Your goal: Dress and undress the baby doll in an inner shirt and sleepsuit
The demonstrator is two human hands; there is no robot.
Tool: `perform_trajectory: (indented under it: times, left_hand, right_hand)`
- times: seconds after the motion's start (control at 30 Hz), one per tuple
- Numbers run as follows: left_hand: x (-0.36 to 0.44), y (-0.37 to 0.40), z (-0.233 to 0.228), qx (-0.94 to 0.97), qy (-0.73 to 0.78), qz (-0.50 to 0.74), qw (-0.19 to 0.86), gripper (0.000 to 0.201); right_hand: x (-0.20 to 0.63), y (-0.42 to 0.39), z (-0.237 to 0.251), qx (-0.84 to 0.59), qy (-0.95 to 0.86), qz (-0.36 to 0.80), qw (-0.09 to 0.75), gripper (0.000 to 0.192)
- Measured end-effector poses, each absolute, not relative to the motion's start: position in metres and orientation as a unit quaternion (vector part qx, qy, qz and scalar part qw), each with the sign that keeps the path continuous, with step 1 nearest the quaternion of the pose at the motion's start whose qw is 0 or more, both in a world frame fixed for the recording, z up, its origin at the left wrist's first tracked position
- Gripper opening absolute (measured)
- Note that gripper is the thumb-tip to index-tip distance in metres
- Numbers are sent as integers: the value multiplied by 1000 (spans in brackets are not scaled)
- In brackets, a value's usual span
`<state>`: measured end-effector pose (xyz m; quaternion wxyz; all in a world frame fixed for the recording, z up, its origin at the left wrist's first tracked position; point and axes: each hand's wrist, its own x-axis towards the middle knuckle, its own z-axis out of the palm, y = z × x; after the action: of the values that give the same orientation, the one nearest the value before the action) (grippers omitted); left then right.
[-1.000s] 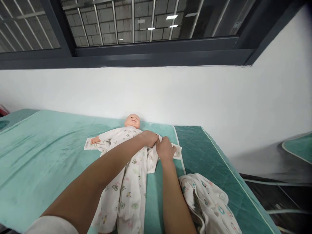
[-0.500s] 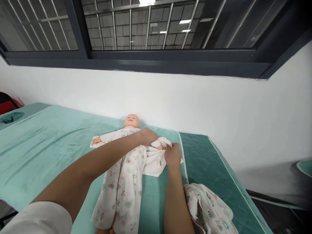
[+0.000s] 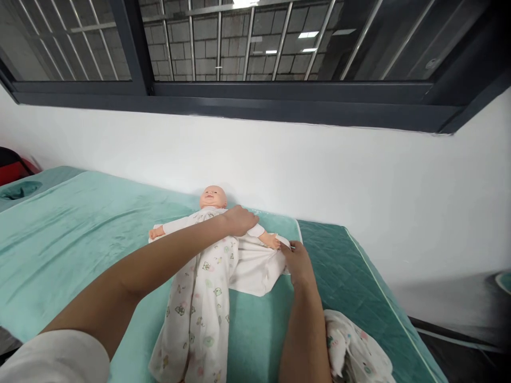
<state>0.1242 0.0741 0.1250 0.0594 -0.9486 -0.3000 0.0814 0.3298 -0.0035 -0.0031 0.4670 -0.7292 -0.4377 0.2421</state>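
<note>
Head view: doll (image 3: 213,198) in white printed romper (image 3: 202,298).

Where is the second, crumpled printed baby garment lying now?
In the head view, the crumpled white printed garment lies bottom right on the green bed cover, beside the right forearm.

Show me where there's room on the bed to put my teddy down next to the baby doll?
The big bare patch is the light green sheet, left of the doll. The darker quilted mat by the wall is bare too. It's crowded on the doll's other side: the left hand, the right hand, the spread white cloth, and the bundled cloth.
</note>
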Motion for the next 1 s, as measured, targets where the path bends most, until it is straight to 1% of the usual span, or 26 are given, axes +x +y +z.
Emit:
perform_trajectory:
  times: [0.13,0.3,0.33,0.4,0.43,0.5,0.57,0.63,0.77,0.83,0.9,1.0]
  left_hand:
    - [125,73,122,-950,-301,75,41,30]
    - [131,74,113,-949,-305,72,17,35]
    - [134,75,110,-949,-305,75,14,35]
    - [140,76,104,-949,-305,80,9,37]
    - [144,77,101,-949,-305,81,8,38]
    - [153,76,95,-948,-308,77,8,43]
    - [159,72,92,-946,-315,69,8,47]
    - [155,64,94,-945,-324,46,12,44]
    - [105,43,107,-933,-356,-51,3,31]
    - [67,32,106,-901,-405,-149,-35,28]
    - [31,22,96,-845,-454,-268,-90,25]
    - [-5,13,64,-734,-486,-430,-201,25]
  right_hand:
    - [333,-6,-3,-705,-423,314,475,37]
    - [333,-6,1,-680,-419,344,493,38]
    - [332,-6,3,-677,-434,327,496,38]
    - [325,-8,9,-680,-497,234,485,43]
    - [319,-10,13,-682,-541,167,463,50]
    - [302,-12,18,-687,-614,38,387,60]
    - [284,-13,22,-702,-642,-16,310,65]
    - [270,-13,22,-725,-638,-20,260,64]
    - [252,-11,16,-752,-617,7,232,60]
    - [242,-9,13,-735,-633,11,242,60]
    - [229,-6,9,-687,-670,25,280,62]
    - [211,-2,4,-590,-710,80,376,59]
